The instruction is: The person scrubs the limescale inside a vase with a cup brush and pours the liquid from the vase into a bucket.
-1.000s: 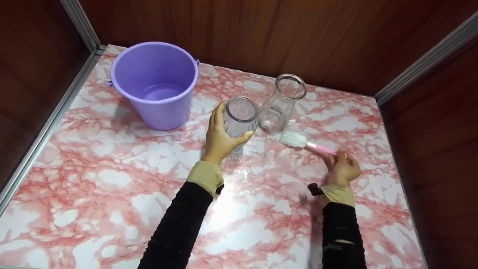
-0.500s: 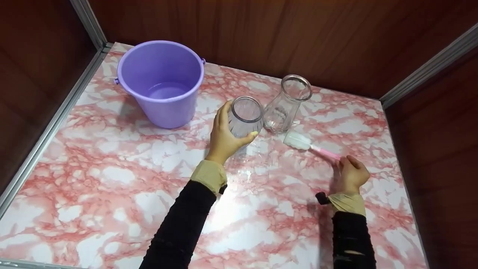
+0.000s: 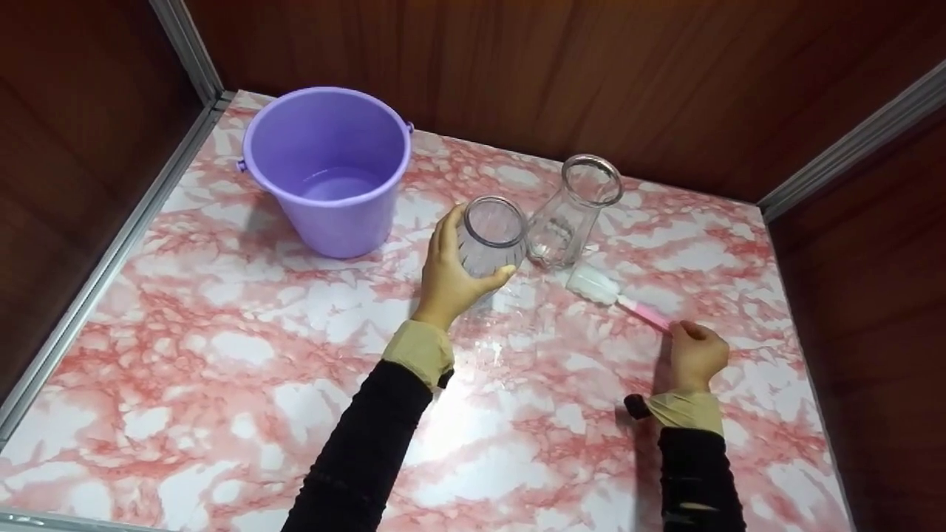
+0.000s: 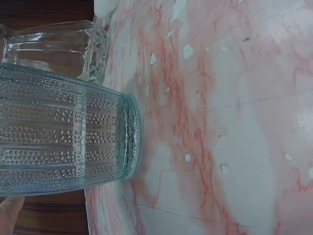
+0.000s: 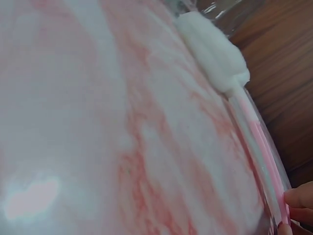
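My left hand (image 3: 449,277) grips a clear ribbed glass jar (image 3: 494,247) from its left side, thumb across the near face. In the left wrist view the jar (image 4: 68,132) shows a dotted, textured wall, its base close to the tabletop. Just right of it a clear glass vase (image 3: 565,229) with a flared neck stands upright. My right hand (image 3: 698,355) pinches the pink handle end of a sponge bottle brush (image 3: 647,314). The brush's white sponge head (image 5: 215,51) lies low at the tabletop, near the foot of the vase.
A purple bucket (image 3: 325,214) with a little liquid at its bottom stands at the back left. Wet marks (image 3: 488,351) glisten on the marbled tabletop (image 3: 244,414). Dark wood panels (image 3: 502,74) wall in the back and both sides.
My right hand has drawn the brush slightly towards me, and its handle now slants more steeply. The left hand keeps its hold on the jar. The whole view has shifted a little.
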{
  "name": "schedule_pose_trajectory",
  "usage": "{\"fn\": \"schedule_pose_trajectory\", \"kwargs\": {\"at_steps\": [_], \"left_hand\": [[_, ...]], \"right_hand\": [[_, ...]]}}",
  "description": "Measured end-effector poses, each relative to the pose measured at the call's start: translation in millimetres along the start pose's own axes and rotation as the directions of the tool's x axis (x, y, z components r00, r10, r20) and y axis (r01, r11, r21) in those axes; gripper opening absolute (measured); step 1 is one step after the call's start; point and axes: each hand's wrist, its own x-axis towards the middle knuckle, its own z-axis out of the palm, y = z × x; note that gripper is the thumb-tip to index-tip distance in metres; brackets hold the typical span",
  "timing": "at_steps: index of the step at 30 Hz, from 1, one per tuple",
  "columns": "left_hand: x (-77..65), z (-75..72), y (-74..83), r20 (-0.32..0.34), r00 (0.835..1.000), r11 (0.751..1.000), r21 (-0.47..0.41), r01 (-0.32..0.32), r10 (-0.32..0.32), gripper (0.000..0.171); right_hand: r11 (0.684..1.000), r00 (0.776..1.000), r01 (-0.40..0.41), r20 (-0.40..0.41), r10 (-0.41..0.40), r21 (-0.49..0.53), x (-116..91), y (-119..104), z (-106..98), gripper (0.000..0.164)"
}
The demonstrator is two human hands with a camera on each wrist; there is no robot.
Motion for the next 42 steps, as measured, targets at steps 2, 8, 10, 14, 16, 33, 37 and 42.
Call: {"fn": "schedule_pose_trajectory", "kwargs": {"at_steps": [2,8,10,14,16,33,37,42], "left_hand": [[-0.4,-0.1,0.2,0.0,1.0,1.0,-0.001,0.004,-0.004,0.106],[-0.5,0.4,-0.1,-0.003,1.0,1.0,-0.008,0.0,0.0,0.106],[-0.5,0.5,-0.2,-0.004,1.0,1.0,-0.011,-0.004,0.003,0.105],[-0.7,0.1,-0.1,-0.004,1.0,1.0,-0.015,-0.007,0.007,0.104],[-0.8,-0.2,-0.2,-0.004,1.0,1.0,-0.016,-0.008,0.008,0.104],[-1.5,-1.2,1.3,0.006,1.0,1.0,-0.016,0.017,-0.017,0.106],[-1.1,-0.8,1.0,0.006,1.0,1.0,-0.017,0.015,-0.015,0.106],[-1.3,-0.8,0.3,0.003,1.0,1.0,-0.011,0.014,-0.014,0.106]], "right_hand": [[0.999,1.0,0.026,-0.01,-0.027,-0.027,0.0,1.1,0.7,0.026],[0.995,0.997,0.073,-0.004,-0.074,-0.07,-1.1,2.3,1.0,0.024],[0.992,0.995,0.096,-0.001,-0.096,-0.081,-1.4,2.5,1.1,0.022],[0.985,0.99,0.14,-0.003,-0.141,-0.1,-1.8,2.9,1.3,0.018],[0.983,0.988,0.153,-0.007,-0.154,-0.105,-1.6,3.0,1.5,0.016],[0.985,0.987,0.159,0.05,-0.155,-0.069,-16.4,-13.5,8.7,0.018],[0.977,0.974,0.213,0.084,-0.213,0.009,-23.7,-27.4,14.8,0.019],[0.945,0.94,0.286,0.144,-0.309,0.159,-38.1,-48.1,28.1,0.022]]}}
